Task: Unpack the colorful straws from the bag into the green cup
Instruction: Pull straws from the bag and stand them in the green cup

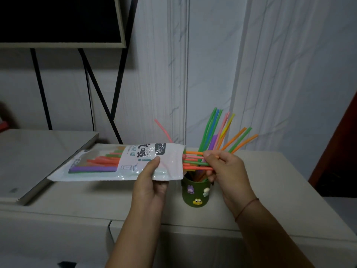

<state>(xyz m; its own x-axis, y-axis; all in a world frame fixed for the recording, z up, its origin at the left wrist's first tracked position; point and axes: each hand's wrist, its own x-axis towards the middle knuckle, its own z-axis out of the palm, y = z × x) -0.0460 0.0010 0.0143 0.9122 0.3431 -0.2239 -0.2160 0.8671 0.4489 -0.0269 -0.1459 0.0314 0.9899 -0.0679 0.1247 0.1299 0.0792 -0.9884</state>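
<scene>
Holding the bag (123,164) level above the pale worktop (270,180), mouth pointing right, the left hand (151,183) grips it; the right hand (224,167) clamps its fingers (209,159) on straws (193,153) protruding over the green cup (198,190), near a white wall (212,64).

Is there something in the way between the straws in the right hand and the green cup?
Nothing foreign. The right hand grips straw ends at the mouth of the bag, right by the green cup; only straws already standing in it crowd its opening.
</scene>
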